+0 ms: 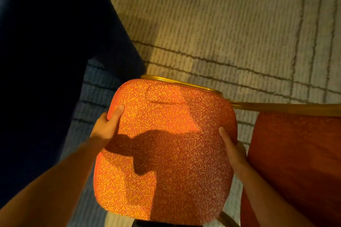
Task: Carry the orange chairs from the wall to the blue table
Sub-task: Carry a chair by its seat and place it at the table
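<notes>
An orange chair with a swirl-patterned cushion and a gold frame fills the middle of the head view. My left hand grips the cushion's left edge, thumb lying on top. On the opposite edge my right hand holds the cushion the same way, its fingers hidden underneath. The blue table, draped in dark blue cloth, takes up the left side, right beside the chair.
A second orange chair with a gold frame stands close on the right, almost touching the one I hold. Beige carpet with dark grid lines stretches ahead and to the upper right.
</notes>
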Motion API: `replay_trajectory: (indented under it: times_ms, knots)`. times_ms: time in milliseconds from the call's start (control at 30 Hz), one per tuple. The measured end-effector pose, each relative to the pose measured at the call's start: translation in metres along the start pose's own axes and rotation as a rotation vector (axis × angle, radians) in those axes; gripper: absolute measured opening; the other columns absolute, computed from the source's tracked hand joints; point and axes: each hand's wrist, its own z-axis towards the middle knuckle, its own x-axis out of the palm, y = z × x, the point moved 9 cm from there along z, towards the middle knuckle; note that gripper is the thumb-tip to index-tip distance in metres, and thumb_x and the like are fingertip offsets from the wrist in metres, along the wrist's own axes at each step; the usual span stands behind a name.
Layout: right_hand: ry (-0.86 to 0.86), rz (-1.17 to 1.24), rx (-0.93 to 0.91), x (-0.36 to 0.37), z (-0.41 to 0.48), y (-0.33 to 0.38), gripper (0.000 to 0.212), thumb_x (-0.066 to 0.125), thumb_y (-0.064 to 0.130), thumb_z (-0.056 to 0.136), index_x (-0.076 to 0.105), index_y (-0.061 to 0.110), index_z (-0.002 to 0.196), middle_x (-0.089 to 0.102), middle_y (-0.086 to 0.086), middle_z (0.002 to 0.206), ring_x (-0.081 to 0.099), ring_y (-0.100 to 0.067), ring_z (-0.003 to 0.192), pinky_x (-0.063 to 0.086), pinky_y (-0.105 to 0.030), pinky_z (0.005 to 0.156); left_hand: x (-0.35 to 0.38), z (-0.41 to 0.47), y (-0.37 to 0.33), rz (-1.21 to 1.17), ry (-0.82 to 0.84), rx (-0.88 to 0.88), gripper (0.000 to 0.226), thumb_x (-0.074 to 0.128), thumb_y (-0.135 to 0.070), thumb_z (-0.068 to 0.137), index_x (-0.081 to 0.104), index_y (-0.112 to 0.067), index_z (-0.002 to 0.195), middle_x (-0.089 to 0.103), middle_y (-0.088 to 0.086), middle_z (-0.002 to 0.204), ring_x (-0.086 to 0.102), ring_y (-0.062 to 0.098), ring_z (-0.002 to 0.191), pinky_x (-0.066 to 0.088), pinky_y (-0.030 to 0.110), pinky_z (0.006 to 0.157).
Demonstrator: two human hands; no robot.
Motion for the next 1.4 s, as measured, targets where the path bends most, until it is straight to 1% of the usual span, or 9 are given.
replay_trajectory:
  times_ms: [167, 300, 533, 767, 967, 1067, 1167, 1300, 1400]
  knots:
    - [0.022, -0.031, 0.026, 0.019, 0.031, -0.022, 0.061, 0.070, 0.066, 0.070, 0.066, 0.021, 0.111, 0.065, -0.001, 0.095, 0.061, -0.023, 0.089, 0.048, -0.033, 0.084, 0.019, 0.028, 0.035, 0.008, -0.029, -0.037, 0.061, 0.054, -0.069, 0.078, 0.062, -0.012, 0.099, 0.064, 0.006, 0.103, 0.057, 0.020, 0.093, 0.038, 0.033, 0.080]
    - [0.015, -0.017, 0.000, 0.024, 0.039, -0.030, 0.048, 0.071, 0.064, 0.069, 0.066, 0.026, 0.098, 0.067, 0.003, 0.091, 0.062, -0.017, 0.084, 0.050, -0.029, 0.079, 0.023, 0.036, 0.047, 0.004, -0.066, -0.018, 0.062, 0.053, -0.067, 0.082, 0.067, -0.010, 0.103, 0.065, 0.006, 0.099, 0.059, 0.019, 0.095, 0.039, 0.032, 0.079]
    - [0.018, 0.010, -0.009, 0.019, 0.029, -0.029, 0.059, 0.066, 0.051, 0.085, 0.054, 0.013, 0.130, 0.062, -0.006, 0.120, 0.059, -0.027, 0.109, 0.049, -0.043, 0.097, 0.018, 0.018, 0.040, 0.099, -0.160, -0.050, 0.059, 0.051, -0.068, 0.084, 0.056, -0.009, 0.092, 0.059, 0.011, 0.098, 0.057, 0.025, 0.098, 0.036, 0.033, 0.077]
    - [0.066, -0.159, -0.108, 0.019, -0.004, -0.014, 0.065, 0.068, 0.034, 0.086, 0.042, 0.009, 0.140, 0.056, -0.012, 0.133, 0.056, -0.032, 0.116, 0.046, -0.046, 0.100, 0.024, -0.030, 0.010, 0.253, -0.170, -0.048, 0.061, 0.061, -0.045, 0.085, 0.047, -0.004, 0.127, 0.051, 0.024, 0.130, 0.051, 0.041, 0.119, 0.042, 0.045, 0.099]
    - [0.181, -0.183, -0.163, 0.004, -0.063, 0.005, 0.059, 0.063, 0.029, 0.089, 0.045, 0.006, 0.140, 0.056, -0.014, 0.133, 0.057, -0.032, 0.117, 0.047, -0.041, 0.098, 0.033, -0.113, -0.034, 0.099, 0.028, 0.046, 0.062, 0.059, -0.028, 0.092, 0.034, -0.003, 0.143, 0.049, 0.019, 0.138, 0.050, 0.030, 0.122, 0.037, 0.031, 0.098]
    - [0.216, -0.208, -0.279, -0.010, -0.106, 0.026, 0.036, 0.062, 0.024, 0.090, 0.061, 0.001, 0.117, 0.067, -0.014, 0.108, 0.062, -0.029, 0.098, 0.043, -0.028, 0.071, 0.033, -0.169, -0.059, 0.019, 0.114, 0.076, 0.043, 0.059, -0.025, 0.093, 0.050, -0.004, 0.129, 0.064, 0.016, 0.118, 0.054, 0.020, 0.099, 0.044, 0.028, 0.087]
    - [0.190, -0.203, -0.377, -0.031, -0.145, 0.041, 0.015, 0.062, 0.024, 0.087, 0.061, 0.014, 0.076, 0.058, -0.002, 0.068, 0.055, -0.024, 0.070, 0.038, -0.034, 0.064, 0.037, -0.220, -0.084, -0.042, 0.238, 0.100, 0.017, 0.056, -0.023, 0.094, 0.060, -0.008, 0.102, 0.065, 0.004, 0.088, 0.053, 0.021, 0.089, 0.045, 0.026, 0.075]
    - [0.171, -0.072, -0.442, -0.062, -0.199, 0.059, 0.022, 0.067, 0.021, 0.088, 0.054, 0.021, 0.106, 0.054, 0.007, 0.077, 0.051, -0.010, 0.068, 0.039, -0.024, 0.058, 0.029, -0.284, -0.115, -0.008, 0.306, 0.183, 0.025, 0.052, -0.026, 0.096, 0.057, -0.009, 0.112, 0.056, 0.011, 0.096, 0.054, 0.024, 0.086, 0.040, 0.029, 0.068]
    - [0.127, -0.093, -0.530, -0.089, -0.236, 0.073, 0.025, 0.069, 0.024, 0.086, 0.056, 0.022, 0.107, 0.057, 0.012, 0.080, 0.055, -0.007, 0.072, 0.040, -0.025, 0.067, 0.020, -0.326, -0.134, 0.006, 0.321, 0.244, 0.027, 0.052, -0.029, 0.096, 0.057, -0.009, 0.114, 0.058, 0.012, 0.098, 0.056, 0.025, 0.088, 0.042, 0.031, 0.072]
